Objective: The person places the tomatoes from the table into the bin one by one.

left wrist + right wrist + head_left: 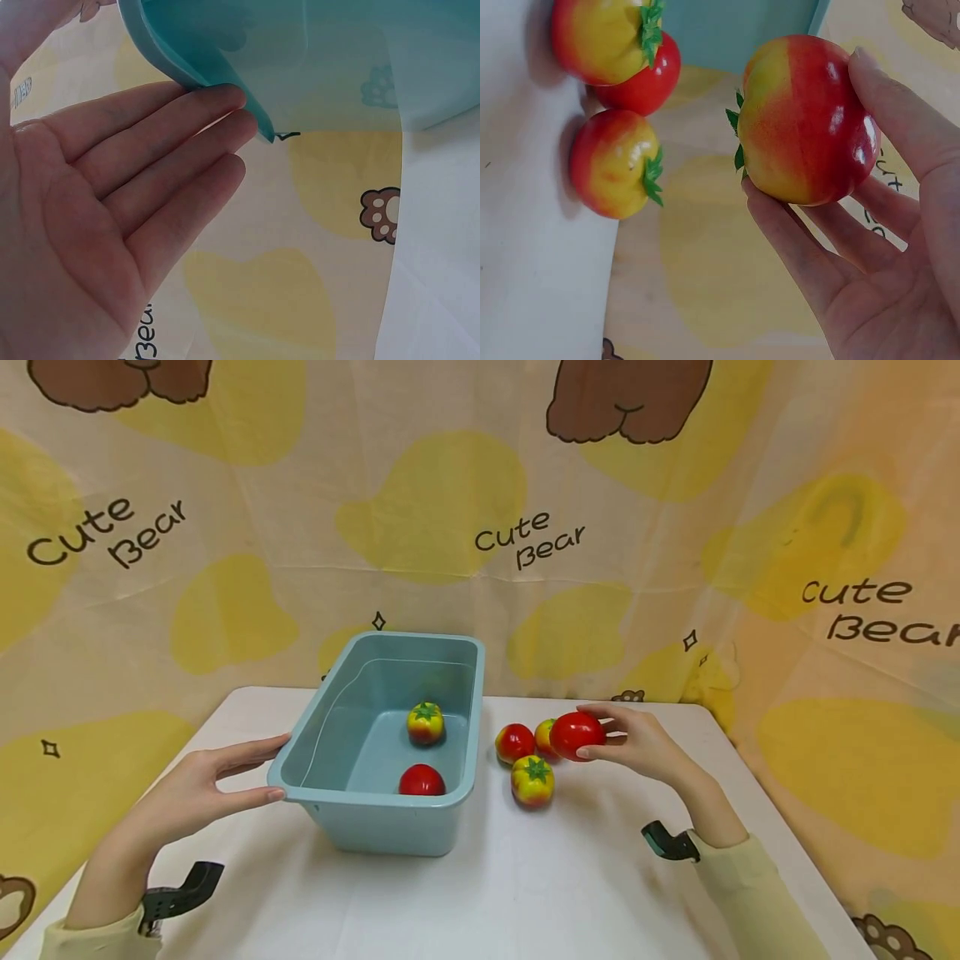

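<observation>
Right hand (637, 743) pinches a red-yellow fruit (573, 735) (left hand (187, 787), fingers straight, touches the blue bin (382, 828)).

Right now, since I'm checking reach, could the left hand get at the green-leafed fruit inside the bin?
Probably yes: the left hand touches the bin from outside, and nothing covers the green-leafed fruit beneath the open top. It would likely just need to clear the left wall.

bench (555, 902): white, under right hand (637, 739) | backdrop cloth (637, 543): peach, yellow blotches (855, 777), beyond right hand | "Cute Bear" lettering (857, 592): right of that hand | soft shadow (592, 802): below it
</observation>
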The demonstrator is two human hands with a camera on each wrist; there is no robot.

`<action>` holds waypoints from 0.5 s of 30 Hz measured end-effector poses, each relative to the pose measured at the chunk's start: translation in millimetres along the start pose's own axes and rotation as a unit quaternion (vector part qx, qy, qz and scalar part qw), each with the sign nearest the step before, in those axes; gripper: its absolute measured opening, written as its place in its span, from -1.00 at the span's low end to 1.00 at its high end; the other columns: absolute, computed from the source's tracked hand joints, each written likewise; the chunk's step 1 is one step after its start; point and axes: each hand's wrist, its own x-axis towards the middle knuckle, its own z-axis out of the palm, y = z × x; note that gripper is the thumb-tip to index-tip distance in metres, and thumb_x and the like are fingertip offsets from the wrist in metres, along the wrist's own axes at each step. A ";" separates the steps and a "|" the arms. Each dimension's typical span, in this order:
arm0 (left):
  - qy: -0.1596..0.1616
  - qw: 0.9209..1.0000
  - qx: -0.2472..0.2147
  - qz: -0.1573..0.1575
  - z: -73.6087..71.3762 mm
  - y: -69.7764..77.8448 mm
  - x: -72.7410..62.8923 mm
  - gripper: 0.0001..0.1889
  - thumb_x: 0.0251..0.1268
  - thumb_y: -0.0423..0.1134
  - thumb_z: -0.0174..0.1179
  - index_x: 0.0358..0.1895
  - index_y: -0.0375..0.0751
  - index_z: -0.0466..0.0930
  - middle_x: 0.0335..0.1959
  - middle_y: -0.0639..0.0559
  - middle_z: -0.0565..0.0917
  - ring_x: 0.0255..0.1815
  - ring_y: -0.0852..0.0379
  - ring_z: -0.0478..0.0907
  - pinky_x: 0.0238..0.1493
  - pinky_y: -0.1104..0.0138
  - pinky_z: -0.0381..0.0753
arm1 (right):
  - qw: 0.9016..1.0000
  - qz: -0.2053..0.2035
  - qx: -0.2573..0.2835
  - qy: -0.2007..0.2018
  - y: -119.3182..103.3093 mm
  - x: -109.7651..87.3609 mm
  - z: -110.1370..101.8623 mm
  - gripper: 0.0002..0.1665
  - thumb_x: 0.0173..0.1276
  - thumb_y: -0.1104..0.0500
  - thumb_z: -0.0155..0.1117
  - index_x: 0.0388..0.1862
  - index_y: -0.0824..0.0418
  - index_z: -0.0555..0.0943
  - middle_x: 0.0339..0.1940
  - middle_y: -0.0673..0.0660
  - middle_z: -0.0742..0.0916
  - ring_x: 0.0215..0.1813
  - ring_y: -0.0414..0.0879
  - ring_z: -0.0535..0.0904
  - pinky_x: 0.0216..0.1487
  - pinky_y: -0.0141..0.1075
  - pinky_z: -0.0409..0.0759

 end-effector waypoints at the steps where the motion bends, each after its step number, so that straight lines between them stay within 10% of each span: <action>1: 0.000 1.000 0.000 0.001 0.1 -0.1 0.0 -0.37 0.07 -0.06 0.39 0.29 0.18 0.43 0.20 0.15 0.57 0.07 0.69 0.34 -0.01 0.76 0.32 | 1.000 -0.003 -0.005 0.000 -0.7 0.9 -0.2 -0.25 0.07 -0.03 0.49 0.25 0.09 0.48 0.14 0.14 0.63 0.04 0.09 0.62 -0.10 -0.28 0.67; 15: 0.003 1.000 0.003 0.005 0.1 -1.4 0.3 -0.37 0.07 -0.06 0.39 0.28 0.16 0.44 0.19 0.18 0.57 0.07 0.69 0.34 -0.02 0.76 0.32 | 1.000 -0.019 -0.012 -0.016 -19.0 14.1 -3.9 -0.23 0.07 -0.07 0.48 0.26 0.11 0.48 0.12 0.14 0.65 0.05 0.11 0.62 -0.11 -0.27 0.67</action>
